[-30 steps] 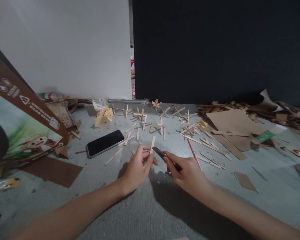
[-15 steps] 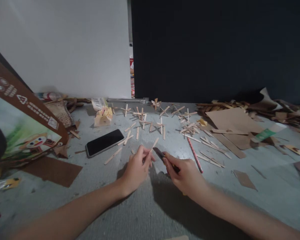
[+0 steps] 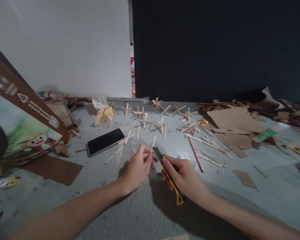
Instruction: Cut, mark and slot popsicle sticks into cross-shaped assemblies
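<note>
Pinched in the fingers of my left hand is a slim wooden craft stick, its free end pointing up and away from me. My right hand grips a yellow and black utility knife. The knife's dark blade end lies close beside the stick; whether they touch I cannot tell. Beyond my hands, several craft sticks are joined into crossed, star-like pieces. Loose sticks lie to the right, beside a red patterned pencil.
A black-screened phone lies left of my hands. A printed paper bag stands at far left, with brown cardboard before it. Cardboard pieces and scraps spread at right. White and black panels rise behind.
My right hand has turned the utility knife, so its yellow handle now shows below the palm. The stick in my left hand has tilted more upright.
</note>
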Available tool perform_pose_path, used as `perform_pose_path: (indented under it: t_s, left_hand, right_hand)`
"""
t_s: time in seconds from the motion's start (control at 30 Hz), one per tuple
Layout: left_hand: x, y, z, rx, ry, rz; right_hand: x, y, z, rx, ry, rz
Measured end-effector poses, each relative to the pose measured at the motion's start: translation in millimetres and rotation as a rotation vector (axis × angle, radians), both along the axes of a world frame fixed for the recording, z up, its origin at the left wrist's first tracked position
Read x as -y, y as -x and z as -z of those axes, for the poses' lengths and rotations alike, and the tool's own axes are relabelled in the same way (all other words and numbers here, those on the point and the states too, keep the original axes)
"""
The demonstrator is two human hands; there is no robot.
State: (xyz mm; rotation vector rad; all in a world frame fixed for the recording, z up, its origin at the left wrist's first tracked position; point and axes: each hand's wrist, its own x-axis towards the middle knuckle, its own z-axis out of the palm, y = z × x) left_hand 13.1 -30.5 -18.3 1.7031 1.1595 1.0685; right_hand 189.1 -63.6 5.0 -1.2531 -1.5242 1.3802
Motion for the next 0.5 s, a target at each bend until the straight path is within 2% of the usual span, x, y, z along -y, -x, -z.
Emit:
perform_pose_path:
  t_s: [0.27,0.43,0.5]
  left_hand:
    - [-0.3,-0.2,-2.5,-0.006,0.005,-0.011]
    - [0.4,-0.9,-3.7,0.078,0.064,0.002]
    - [0.0,-1.3,-3.4,0.099,0.08,0.015]
  right_hand:
    - [0.4,4.0,-3.2,-0.278,0.195,-0.047]
    - [3.8,5.9,-2.6,-0.48,0.388,-0.073]
    - [4.3,5.1,-1.6,-0.531,0.404,-0.094]
